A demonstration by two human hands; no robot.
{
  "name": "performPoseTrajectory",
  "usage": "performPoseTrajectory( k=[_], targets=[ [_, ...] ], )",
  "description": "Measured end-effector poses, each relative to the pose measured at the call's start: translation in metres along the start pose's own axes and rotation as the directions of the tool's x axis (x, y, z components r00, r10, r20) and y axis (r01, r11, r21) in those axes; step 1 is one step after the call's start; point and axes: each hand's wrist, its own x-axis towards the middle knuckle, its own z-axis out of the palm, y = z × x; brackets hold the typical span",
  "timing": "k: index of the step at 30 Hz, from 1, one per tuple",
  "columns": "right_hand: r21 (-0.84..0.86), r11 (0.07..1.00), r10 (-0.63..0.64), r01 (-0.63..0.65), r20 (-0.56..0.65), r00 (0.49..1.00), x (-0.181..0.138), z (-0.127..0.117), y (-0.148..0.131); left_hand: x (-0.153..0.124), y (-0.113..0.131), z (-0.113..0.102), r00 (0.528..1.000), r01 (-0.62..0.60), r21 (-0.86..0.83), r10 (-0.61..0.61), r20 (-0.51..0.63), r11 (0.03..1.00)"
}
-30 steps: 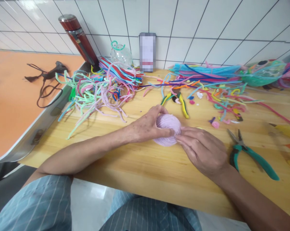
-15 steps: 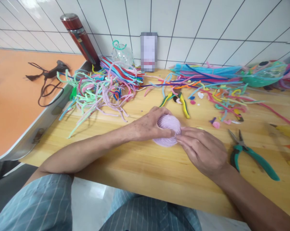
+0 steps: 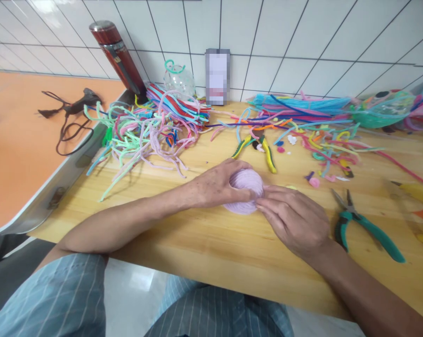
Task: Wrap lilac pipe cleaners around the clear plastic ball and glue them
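Observation:
A round lilac ball of coiled pipe cleaner [image 3: 247, 181] is held just over the wooden table [image 3: 183, 243]. My left hand [image 3: 220, 185] wraps around its left side, with the thumb across the front. At the ball's right edge my right hand [image 3: 295, 217] is closed, thumb and fingertips pinched together against the coils. What lies between those fingertips is mostly hidden; it may be the end of the lilac strand. Right of that hand rest needle-nose pliers [image 3: 355, 217] with teal handles, jaws apart.
Loose pipe cleaners [image 3: 137, 135] lie tangled at the left. Yellow-handled pliers [image 3: 267, 152] sit behind the ball, with scraps [image 3: 315, 181] to their right. A red thermos [image 3: 118, 58], a phone [image 3: 217, 77] and a blue bundle [image 3: 302, 104] stand or lie along the tiled wall.
Both hands keep their hold on the lilac ball, nearly in the same place. Only tiny shifts of the fingers and the view show.

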Motion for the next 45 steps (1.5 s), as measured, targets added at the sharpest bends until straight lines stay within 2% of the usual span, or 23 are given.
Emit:
performPoseTrajectory(
  k=[5,8,15,25,32,39,45],
  targets=[
    [0.017,1.0,-0.005,0.005,-0.005,1.0,-0.003,0.001,0.002,0.0,0.001,-0.002,0.995,0.095,0.024,-0.094,-0.016,0.995],
    [0.024,1.0,-0.004,0.004,-0.001,1.0,-0.003,0.0,0.002,0.0,0.0,-0.002,0.993,0.12,-0.013,-0.12,0.023,0.993],
    [-0.003,1.0,-0.005,0.005,0.01,1.0,0.0,-0.003,0.003,0.002,0.0,-0.002,1.0,0.016,0.022,-0.017,0.016,1.0],
    [0.008,0.999,0.045,-0.045,0.015,0.999,-0.003,-0.003,0.003,-0.002,-0.002,0.011,0.993,0.039,0.016,-0.037,-0.115,0.999],
    [0.037,0.996,0.082,-0.083,0.026,0.996,-0.001,-0.005,0.0,-0.004,0.003,0.004,0.991,0.134,-0.02,-0.134,-0.015,0.991],
    [0.057,0.996,0.072,-0.074,0.037,0.997,0.001,-0.005,0.0,-0.002,-0.001,0.002,1.0,0.019,0.043,-0.02,0.016,0.999],
    [0.059,0.994,0.085,-0.087,0.033,0.996,-0.003,-0.005,0.003,-0.003,-0.002,0.009,0.996,0.023,0.013,-0.022,-0.092,1.0]
  ],
)
